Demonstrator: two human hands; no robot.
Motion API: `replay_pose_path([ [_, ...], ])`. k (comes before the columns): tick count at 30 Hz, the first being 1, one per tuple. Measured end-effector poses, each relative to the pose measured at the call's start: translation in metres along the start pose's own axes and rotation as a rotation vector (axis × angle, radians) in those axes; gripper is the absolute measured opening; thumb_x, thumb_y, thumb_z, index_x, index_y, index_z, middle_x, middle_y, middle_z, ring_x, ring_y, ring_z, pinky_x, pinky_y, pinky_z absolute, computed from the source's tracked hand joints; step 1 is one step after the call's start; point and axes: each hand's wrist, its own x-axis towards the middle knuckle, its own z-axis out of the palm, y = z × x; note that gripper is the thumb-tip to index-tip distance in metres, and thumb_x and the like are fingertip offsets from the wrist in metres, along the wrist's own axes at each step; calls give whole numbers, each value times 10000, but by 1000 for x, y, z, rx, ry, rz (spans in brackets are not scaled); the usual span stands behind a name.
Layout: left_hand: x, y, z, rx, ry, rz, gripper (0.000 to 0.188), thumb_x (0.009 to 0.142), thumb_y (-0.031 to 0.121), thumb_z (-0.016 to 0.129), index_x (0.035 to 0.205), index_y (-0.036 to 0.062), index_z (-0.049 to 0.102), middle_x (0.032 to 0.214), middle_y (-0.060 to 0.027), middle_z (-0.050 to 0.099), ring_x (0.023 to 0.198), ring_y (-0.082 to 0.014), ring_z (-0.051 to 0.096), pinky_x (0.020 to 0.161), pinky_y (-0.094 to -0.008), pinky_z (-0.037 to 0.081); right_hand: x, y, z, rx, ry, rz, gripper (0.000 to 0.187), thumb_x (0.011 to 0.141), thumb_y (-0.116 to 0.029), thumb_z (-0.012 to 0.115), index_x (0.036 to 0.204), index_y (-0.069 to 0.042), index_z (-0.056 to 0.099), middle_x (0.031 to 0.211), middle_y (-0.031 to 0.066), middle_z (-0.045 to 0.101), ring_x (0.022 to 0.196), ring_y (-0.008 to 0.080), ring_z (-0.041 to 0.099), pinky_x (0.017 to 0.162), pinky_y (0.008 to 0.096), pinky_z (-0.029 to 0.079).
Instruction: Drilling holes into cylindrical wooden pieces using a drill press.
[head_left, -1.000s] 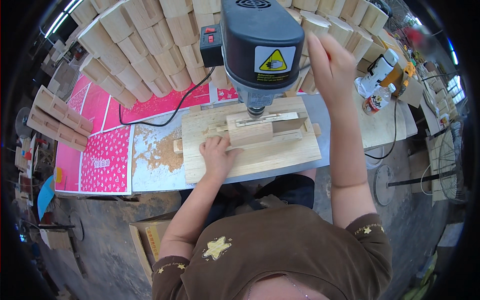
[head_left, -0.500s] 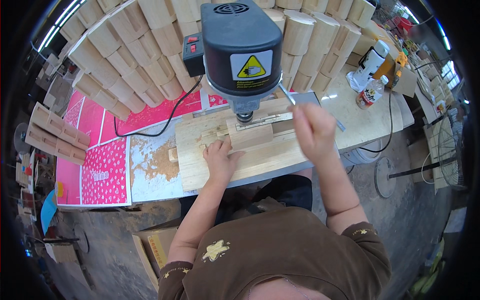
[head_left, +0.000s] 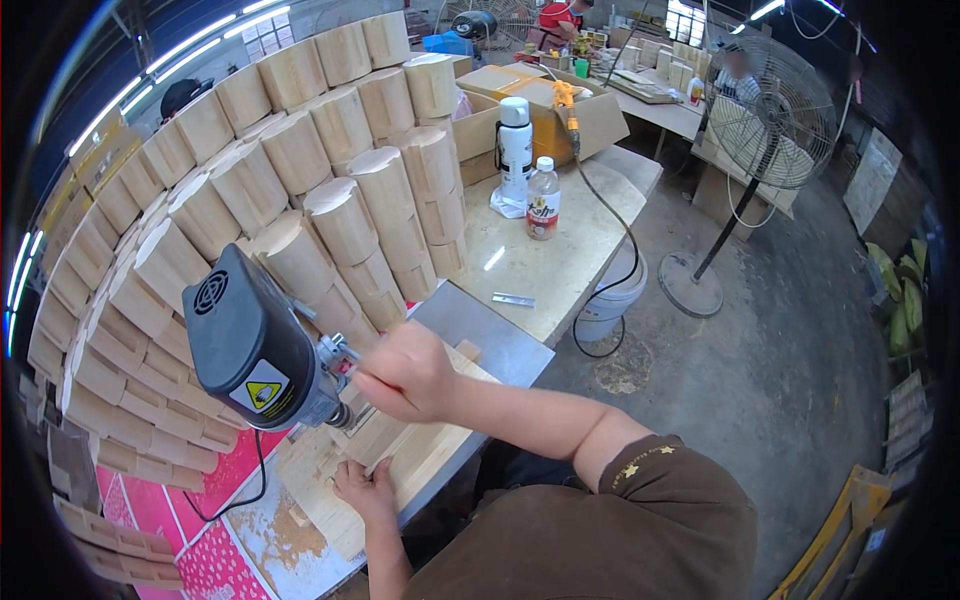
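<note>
A black drill press (head_left: 245,340) with a yellow warning label stands at the left, its chuck (head_left: 342,415) pointing down at a pale wooden block (head_left: 385,437). The block rests on a wooden baseboard (head_left: 325,515). My left hand (head_left: 365,490) is on the near end of the block, thumb and fingers against it. My right hand (head_left: 408,372) is closed in a fist around the drill press lever (head_left: 343,350); its grip end is hidden inside the fist. The fist partly covers the work area, and the drill tip cannot be made out.
Tall stacks of shaped wooden blocks (head_left: 290,145) rise behind the drill. A white flask (head_left: 515,150) and a drink bottle (head_left: 543,205) stand on the table near a cardboard box (head_left: 600,125). A power cord (head_left: 620,225) hangs past a white bucket (head_left: 605,300). A floor fan (head_left: 770,120) stands right.
The view has swung to the right, so the drill press now appears farther left and tilted. My right fist is closer to the drill head. My left hand stays at the block.
</note>
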Motion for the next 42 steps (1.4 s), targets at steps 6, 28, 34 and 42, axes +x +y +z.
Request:
replay_pose_path([
  [6,7,-4,6,33,-57,-69,332,636,252,769,834,64,580,800,-82,531,802,-296,504,763,-403,335,89,50,51,-63,-197,331,242,855,-274,557,761,-51,547,607,154,566,607,360,581,549,449,449],
  [28,-25,-52,-101,-304,6,-220,302,618,84,777,869,11,625,741,-33,582,705,-156,567,626,-290,444,-90,64,-31,-60,-816,243,279,644,-67,712,895,-38,594,846,144,584,854,350,546,733,432,431],
  [34,-50,-69,-164,-1080,171,-780,236,832,151,669,977,-33,637,868,-78,660,719,-122,624,674,-254,506,-88,43,-18,-16,-914,286,287,669,-77,708,927,-40,589,867,115,570,857,326,517,729,394,404],
  [42,-64,-77,-190,-881,319,-831,236,811,171,677,947,-15,624,849,-56,658,734,-122,619,642,-248,484,-98,27,-16,-4,-867,228,312,647,-98,724,921,-41,586,877,110,560,880,323,509,768,396,380],
])
